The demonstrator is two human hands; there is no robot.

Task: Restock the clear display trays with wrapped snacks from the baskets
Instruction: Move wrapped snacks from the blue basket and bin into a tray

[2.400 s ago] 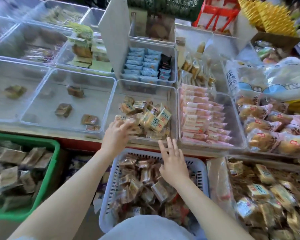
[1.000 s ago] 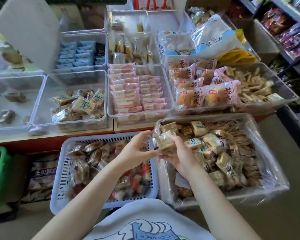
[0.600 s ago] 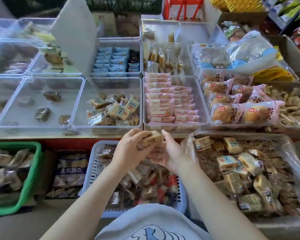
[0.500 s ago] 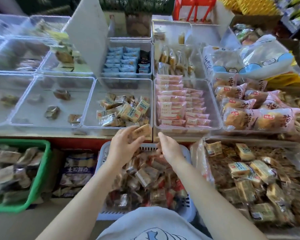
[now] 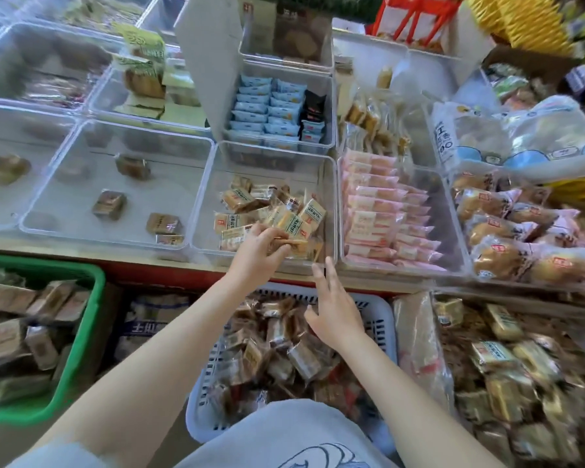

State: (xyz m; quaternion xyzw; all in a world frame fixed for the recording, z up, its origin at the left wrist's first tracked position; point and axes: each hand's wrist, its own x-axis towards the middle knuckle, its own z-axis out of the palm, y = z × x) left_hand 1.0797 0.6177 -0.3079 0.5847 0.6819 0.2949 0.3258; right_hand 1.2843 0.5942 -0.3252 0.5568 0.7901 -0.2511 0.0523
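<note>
One wrapped snack (image 5: pixel 286 243) | left hand (image 5: pixel 255 256) grips | right hand (image 5: pixel 333 309) spread

Two bare forearms reach forward from the bottom of the view, the person's own arms seen from above. The left hand (image 5: pixel 255 253) is extended furthest, its back facing up, fingers curled downward and closed in a grip around a small wrapped packet. The right hand (image 5: pixel 333 307) hovers lower and nearer the body, held edge-on with fingers straight, together and pointing forward, holding nothing.
</note>
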